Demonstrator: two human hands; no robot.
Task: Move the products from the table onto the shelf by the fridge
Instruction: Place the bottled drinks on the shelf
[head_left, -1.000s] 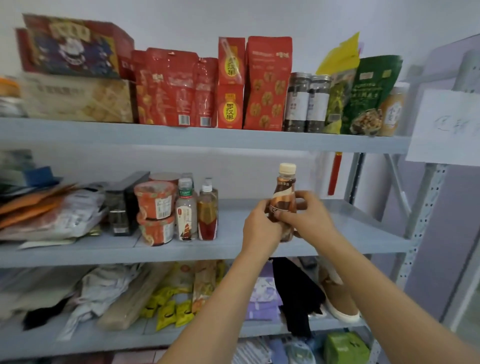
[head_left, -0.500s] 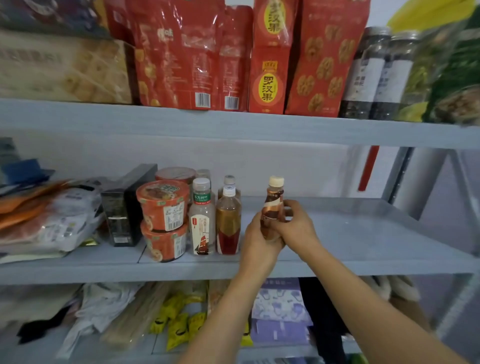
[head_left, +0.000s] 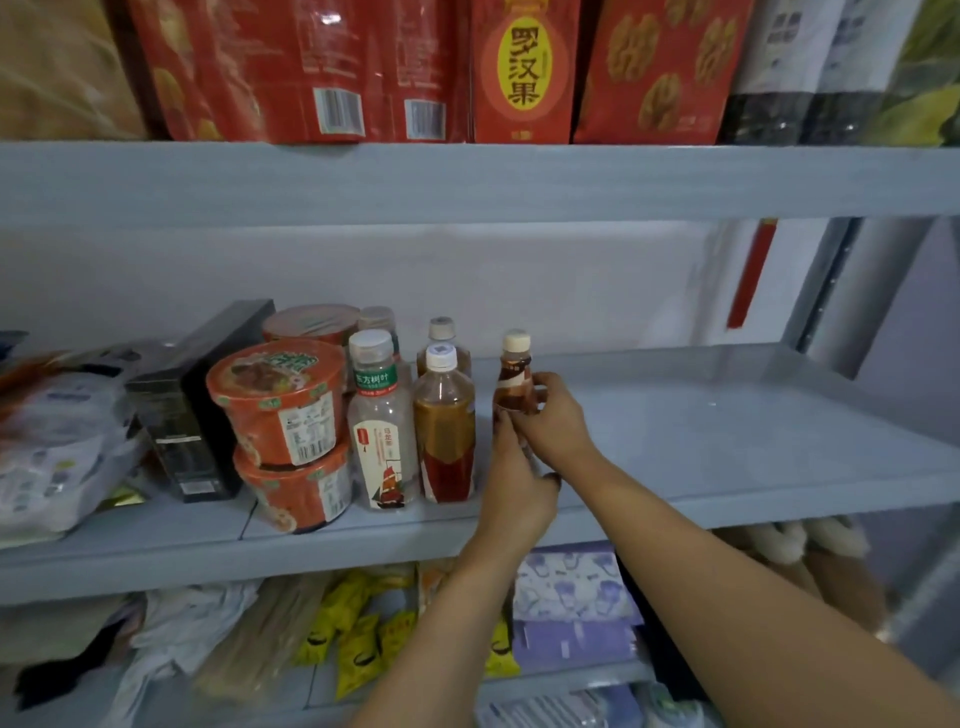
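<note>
While both hands are wrapped round it, the little brown bottle (head_left: 514, 384) with the cream cap stands upright over the middle shelf (head_left: 727, 441), about halfway along and set back from the front edge. The left hand (head_left: 514, 488) grips the lower part. The right hand (head_left: 556, 421) has fingers and thumb curled round the labelled waist from the right. The base is hidden behind the fingers, so I can't tell if it's actually touching the shelf.

Just left of it is an amber bottle (head_left: 444, 426) with a white cap, then a clear bottle (head_left: 382, 431) with a green label, with more caps poking up behind them. Further left, two orange noodle cups (head_left: 280, 400) are stacked near the front edge, then a black box (head_left: 192, 415), and some soft packets are piled at the left end.

It's grey-blue metal shelving against a white wall (head_left: 519, 280). The upper shelf (head_left: 467, 179) carries red packets (head_left: 291, 67), a red box (head_left: 522, 73) with a yellow oval and a walnut bag (head_left: 660, 67), all right at its front edge. On the level below are yellow sachets (head_left: 363, 639) and a purple pack (head_left: 571, 597). A red strip (head_left: 750, 275) hangs at the back right beside the corner post (head_left: 831, 291).
</note>
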